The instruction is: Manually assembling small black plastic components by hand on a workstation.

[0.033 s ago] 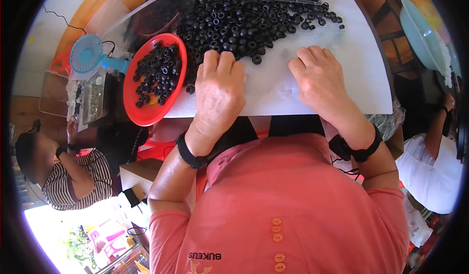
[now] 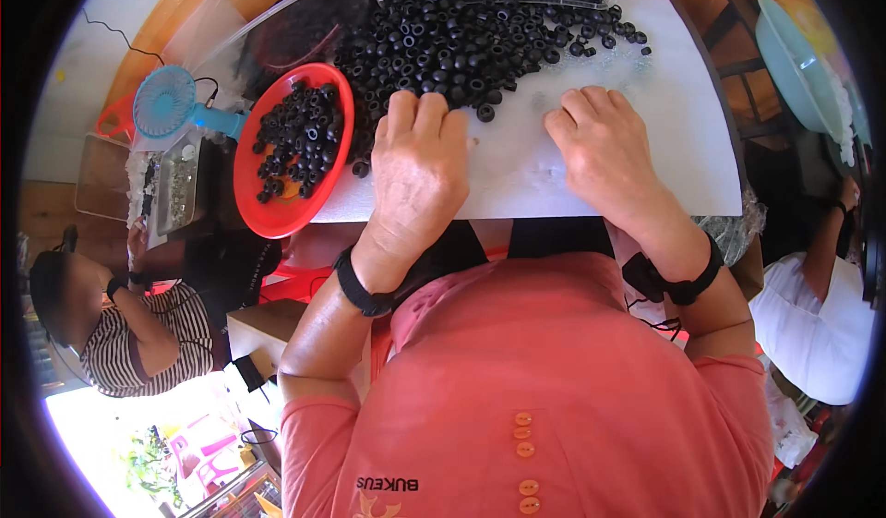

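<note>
A large pile of black round beads with wide holes spreads over the far part of the white table surface. My left hand is closed with its knuckles up, at the near edge of the pile and just right of the red dish. More black beads lie in that dish. Bent over the white surface to the right of the pile, my right hand is closed too. Both sets of fingertips are hidden beneath the hands, so what they hold cannot be made out. A small light speck shows beside the left fingers.
Tiny clear beads are scattered at the pile's right side. A blue fan stands left of the dish, near a clear tray. A person in stripes sits at the left; another in white is at the right, below a pale green basin.
My left hand has shifted very slightly to the right, and a small speck shows beside its fingers. The right hand looks unmoved.
</note>
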A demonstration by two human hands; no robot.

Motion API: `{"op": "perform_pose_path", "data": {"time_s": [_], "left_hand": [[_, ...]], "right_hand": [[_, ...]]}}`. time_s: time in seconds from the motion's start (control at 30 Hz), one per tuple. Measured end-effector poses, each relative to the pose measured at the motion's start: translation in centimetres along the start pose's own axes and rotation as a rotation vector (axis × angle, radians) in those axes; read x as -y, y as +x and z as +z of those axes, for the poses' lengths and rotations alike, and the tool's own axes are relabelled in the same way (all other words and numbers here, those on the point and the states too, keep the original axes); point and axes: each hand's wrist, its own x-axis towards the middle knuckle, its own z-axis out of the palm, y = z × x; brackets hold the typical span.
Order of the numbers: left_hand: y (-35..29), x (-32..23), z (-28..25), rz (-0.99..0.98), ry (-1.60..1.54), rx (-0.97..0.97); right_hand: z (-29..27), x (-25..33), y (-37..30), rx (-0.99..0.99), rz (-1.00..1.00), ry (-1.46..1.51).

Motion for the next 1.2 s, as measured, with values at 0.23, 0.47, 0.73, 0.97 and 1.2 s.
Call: {"op": "perform_pose_path", "data": {"time_s": [0.23,0.47,0.73,0.97,1.2], "left_hand": [[2.2,-0.6,2.8,0.075,0.047,-0.008],[2.0,-1.1,2.4,0.046,-0.055,-0.021],[0.9,-1.8,2.3,-0.016,-0.182,-0.04],[-0.5,-2.1,-0.3,-0.829,-1.419,0.186],[-1.7,-2.2,-1.2,-0.942,-1.601,0.136]], "right_hand": [[-0.6,-0.5,0.1,0.07,-0.009,0.016],[-0.9,-0.8,-0.4,-0.106,0.067,0.366],[-0.6,1.4,-0.6,-0.087,0.432,1.021],[-0.7,3.4,0.3,-0.164,0.573,1.401],[-0.5,4.7,0.9,-0.126,0.497,1.284]]}}
